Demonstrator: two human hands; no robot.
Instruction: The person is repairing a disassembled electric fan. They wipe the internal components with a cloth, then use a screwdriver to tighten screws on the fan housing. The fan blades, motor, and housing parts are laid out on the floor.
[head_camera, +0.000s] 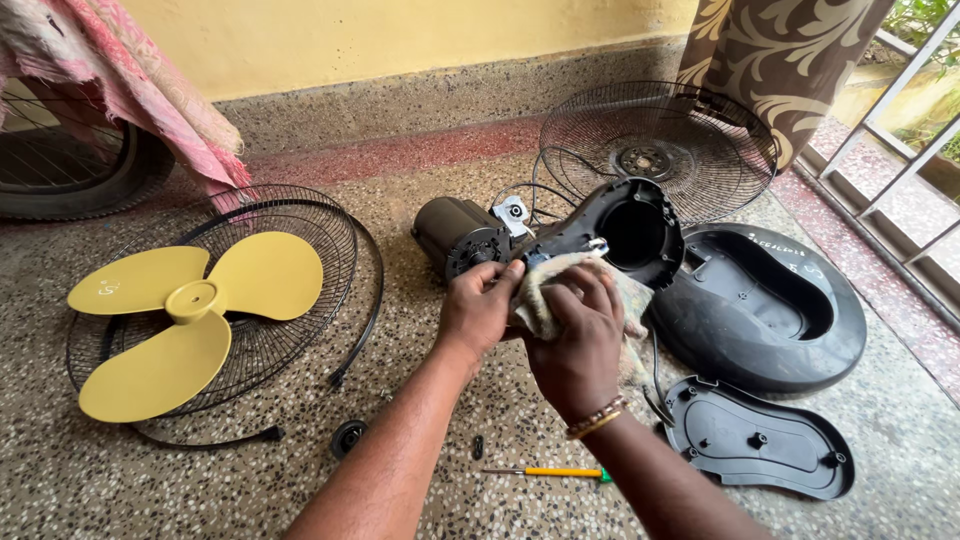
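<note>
My left hand (477, 305) grips the black fan motor body (458, 236) near its neck, steadying it on the floor. My right hand (580, 335) presses a pale cloth (541, 300) against the black neck housing (633, 228), whose open round end faces up. A small white and metal part (514, 213) with wires sits on top of the motor. Both hands are close together over the fan's middle section.
A yellow three-blade fan blade (190, 310) lies in a wire guard (300, 225) at left. A second guard (660, 145) is behind, a black base (760, 300) and base cover (760, 440) at right. A screwdriver (550, 472), a black knob (348, 437) and a tyre (70, 170) lie around.
</note>
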